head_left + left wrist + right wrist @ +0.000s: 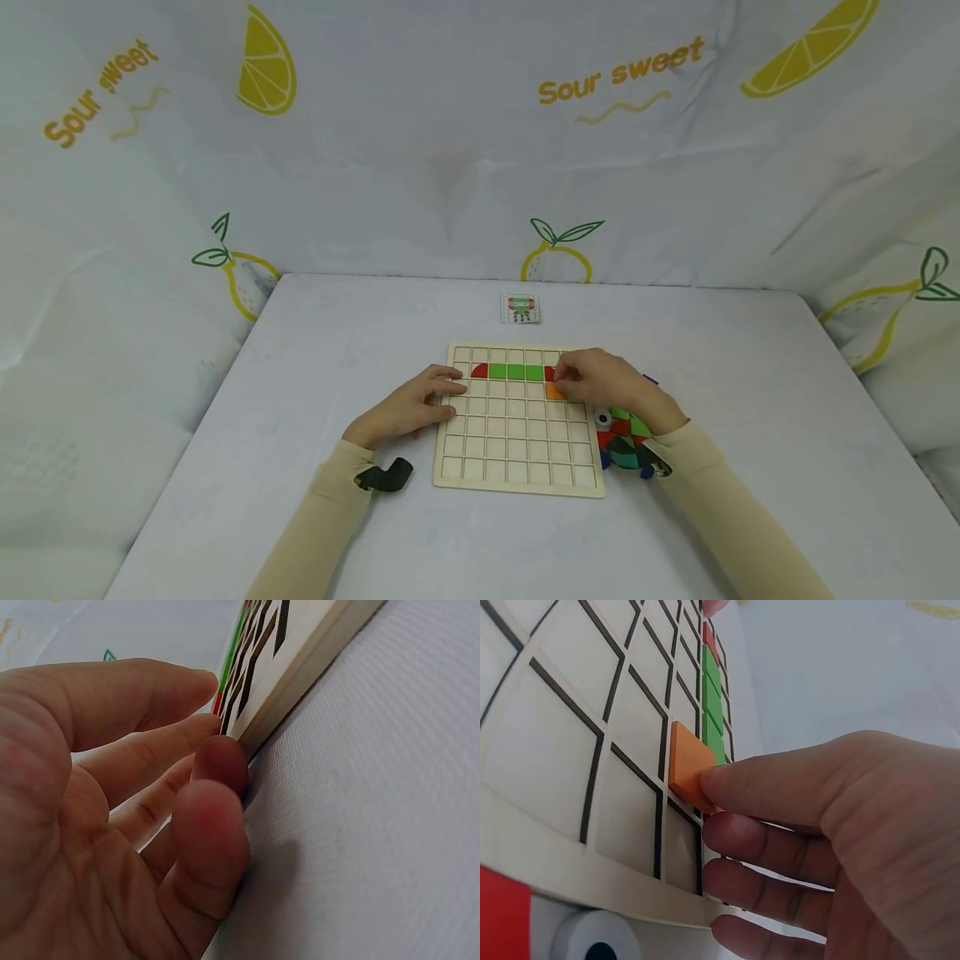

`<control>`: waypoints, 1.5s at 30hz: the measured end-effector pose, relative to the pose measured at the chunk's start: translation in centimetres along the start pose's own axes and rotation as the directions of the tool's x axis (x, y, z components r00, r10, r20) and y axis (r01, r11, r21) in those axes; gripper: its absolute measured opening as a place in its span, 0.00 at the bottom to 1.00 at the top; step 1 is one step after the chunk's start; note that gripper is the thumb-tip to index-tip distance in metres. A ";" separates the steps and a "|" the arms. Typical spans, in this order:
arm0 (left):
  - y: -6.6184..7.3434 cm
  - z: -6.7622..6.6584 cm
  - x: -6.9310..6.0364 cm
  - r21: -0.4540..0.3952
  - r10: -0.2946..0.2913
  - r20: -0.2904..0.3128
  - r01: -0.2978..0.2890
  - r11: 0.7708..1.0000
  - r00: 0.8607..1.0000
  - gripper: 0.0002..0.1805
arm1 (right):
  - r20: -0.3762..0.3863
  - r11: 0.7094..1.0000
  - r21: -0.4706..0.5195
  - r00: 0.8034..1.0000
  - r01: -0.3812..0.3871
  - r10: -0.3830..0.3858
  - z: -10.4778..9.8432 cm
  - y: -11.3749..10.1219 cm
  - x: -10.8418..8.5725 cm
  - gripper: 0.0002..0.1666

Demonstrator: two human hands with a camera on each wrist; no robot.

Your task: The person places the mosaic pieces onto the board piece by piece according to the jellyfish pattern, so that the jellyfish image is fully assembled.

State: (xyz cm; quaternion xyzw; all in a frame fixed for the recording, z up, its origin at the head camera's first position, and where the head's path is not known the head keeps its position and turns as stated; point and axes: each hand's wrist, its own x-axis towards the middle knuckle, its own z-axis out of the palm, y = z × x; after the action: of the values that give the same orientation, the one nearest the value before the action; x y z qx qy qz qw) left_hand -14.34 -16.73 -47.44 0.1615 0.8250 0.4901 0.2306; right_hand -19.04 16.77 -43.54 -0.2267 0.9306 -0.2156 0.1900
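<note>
A wooden grid board [517,487] lies flat on the white-covered table. Across its second row from the back run a red rounded tile [480,371], several green square tiles [516,372] and another red tile [550,373], partly covered by my right hand [600,382]. That hand pinches an orange square tile [688,761] one row nearer. In the right wrist view the thumb lies on the tile's edge; the index finger is hidden. My left hand [412,404] rests at the board's left edge, its fingers loosely extended and holding nothing.
Right of the board, partly under my right wrist, lies a pile of coloured pieces [621,425] in red, green and blue, with a white round eye piece [603,418]. Behind the board is a small pattern card [521,308]. A lemon-printed cloth [420,167] hangs at the back.
</note>
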 end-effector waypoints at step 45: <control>-0.3 0.2 0.1 0.019 0.031 0.001 -0.031 0.999 1.000 0.24 | -0.143 0.985 0.095 0.977 -0.148 0.160 -3.6 5.4 -7.2 0.15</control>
State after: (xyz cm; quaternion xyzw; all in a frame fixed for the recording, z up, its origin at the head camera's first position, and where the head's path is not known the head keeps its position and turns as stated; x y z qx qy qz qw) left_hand -14.33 -16.66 -47.79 0.1766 0.8270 0.4855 0.2219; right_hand -16.59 25.91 -41.34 -0.1290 0.9472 -0.2554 0.1448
